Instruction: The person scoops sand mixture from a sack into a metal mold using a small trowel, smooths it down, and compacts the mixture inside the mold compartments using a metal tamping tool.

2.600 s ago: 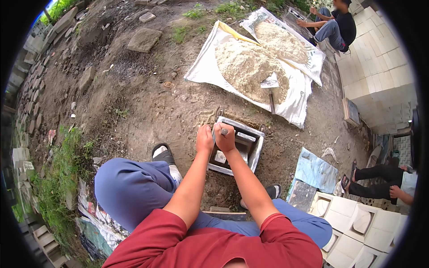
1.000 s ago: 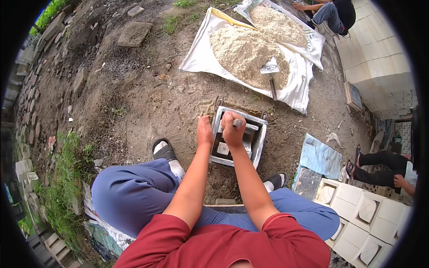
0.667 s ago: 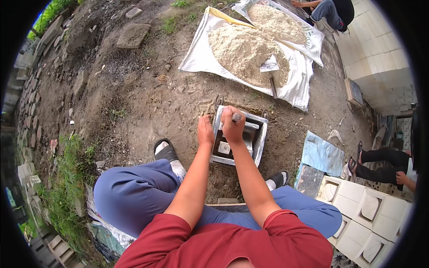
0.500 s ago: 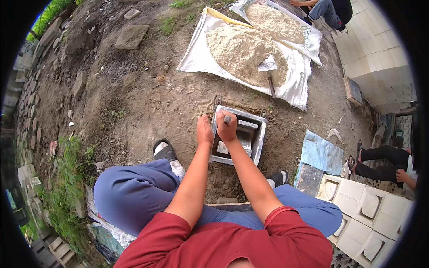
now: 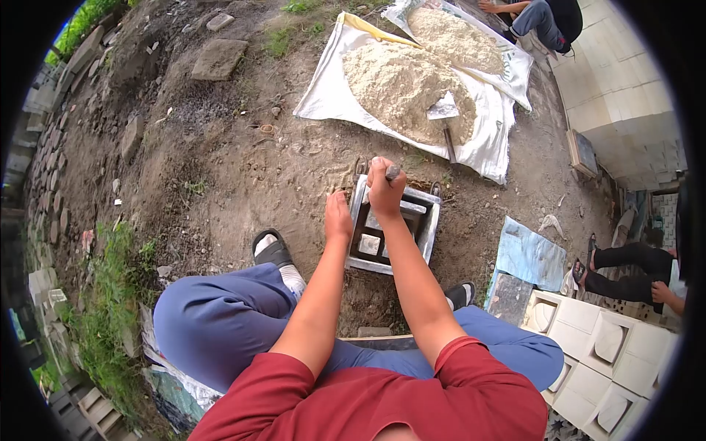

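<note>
On the ground between my feet stands a square metal mould (image 5: pixel 431 232) with thick pale walls and lighter block-shaped parts inside. My right hand (image 5: pixel 386 192) is closed around a dark round handle (image 5: pixel 393 172), whose end sticks out of the fist above the mould's far side. What the handle joins lower down is hidden by my hand and forearm. My left hand (image 5: pixel 339 215) rests along the mould's left wall, fingers stretched out and holding nothing.
Beyond the mould, piles of pale sandy mix (image 5: pixel 401 79) lie on white sacks (image 5: pixel 321 94), with a small trowel (image 5: pixel 443 109) on the nearer pile. Cast cream blocks (image 5: pixel 579 320) and a blue sheet (image 5: pixel 531 251) are at right. Two other people sit nearby.
My right hand has moved away from me and slightly right with the handle, towards the mould's far side. My left hand stays beside the left wall.
</note>
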Action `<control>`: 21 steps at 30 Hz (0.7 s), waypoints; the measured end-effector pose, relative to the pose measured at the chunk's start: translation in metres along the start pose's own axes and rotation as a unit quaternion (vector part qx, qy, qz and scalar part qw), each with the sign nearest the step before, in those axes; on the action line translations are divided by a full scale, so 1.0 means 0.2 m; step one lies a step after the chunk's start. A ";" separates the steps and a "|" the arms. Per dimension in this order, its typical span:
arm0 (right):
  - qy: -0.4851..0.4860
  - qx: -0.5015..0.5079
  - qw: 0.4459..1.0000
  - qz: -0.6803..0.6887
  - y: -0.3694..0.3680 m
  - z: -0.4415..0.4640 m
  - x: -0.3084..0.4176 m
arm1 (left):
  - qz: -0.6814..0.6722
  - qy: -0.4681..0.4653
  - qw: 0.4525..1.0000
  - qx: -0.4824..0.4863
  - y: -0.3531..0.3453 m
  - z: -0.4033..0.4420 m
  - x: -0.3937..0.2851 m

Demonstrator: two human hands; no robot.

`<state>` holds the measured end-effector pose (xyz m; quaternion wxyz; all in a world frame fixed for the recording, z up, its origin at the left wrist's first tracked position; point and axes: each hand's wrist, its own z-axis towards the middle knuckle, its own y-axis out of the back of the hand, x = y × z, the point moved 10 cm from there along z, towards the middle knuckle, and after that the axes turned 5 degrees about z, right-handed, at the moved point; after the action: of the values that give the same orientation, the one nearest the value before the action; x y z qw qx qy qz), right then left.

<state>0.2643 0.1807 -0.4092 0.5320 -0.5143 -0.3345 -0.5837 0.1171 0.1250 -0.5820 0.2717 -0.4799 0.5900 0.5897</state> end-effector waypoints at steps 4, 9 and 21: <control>0.036 -0.003 0.999 -0.023 0.03 -0.05 -0.01 | 0.005 0.004 1.000 0.024 0.00 -0.01 -0.03; -0.013 0.032 0.999 -0.025 -0.01 -0.02 -0.12 | 0.003 0.006 1.000 0.023 0.01 -0.01 -0.04; -0.017 0.065 0.996 -0.051 -0.04 -0.03 -0.07 | 0.006 0.005 1.000 0.027 -0.01 -0.01 -0.01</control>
<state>0.2547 0.1807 -0.4219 0.5285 -0.4704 -0.4065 -0.5780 0.1197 0.1236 -0.5803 0.2777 -0.4716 0.6098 0.5732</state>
